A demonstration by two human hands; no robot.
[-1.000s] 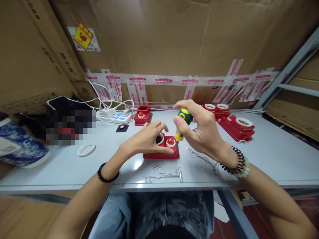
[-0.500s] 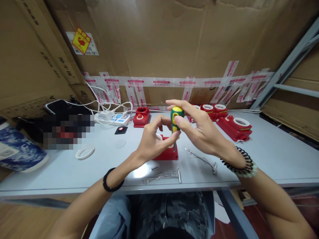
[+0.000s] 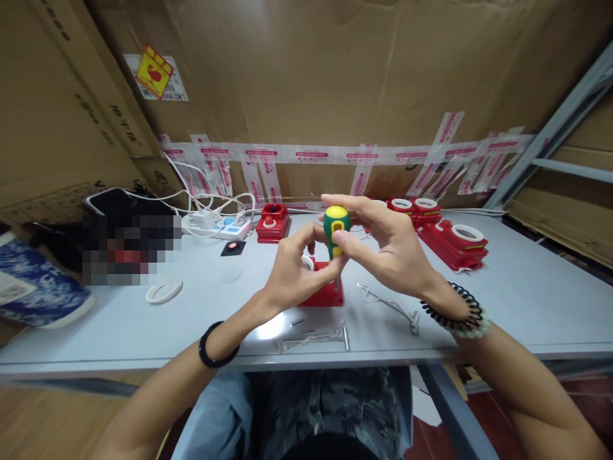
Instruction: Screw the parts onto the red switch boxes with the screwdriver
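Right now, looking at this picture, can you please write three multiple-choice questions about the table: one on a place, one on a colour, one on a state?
1. Where does the loose white ring lie on the table?
A. left of the hands
B. right of the hands
C. on the red part

2. What colours has the screwdriver handle?
A. blue and white
B. green and yellow
C. black and red

3. How is the screwdriver held?
A. lying flat on the table
B. upright, tip down
C. tip pointing up

Answers:
1. A, the ring lies apart, to the left of the left hand.
2. B, the handle is green with a yellow cap.
3. B, the right hand holds the handle on top and the tip points down at the red part.
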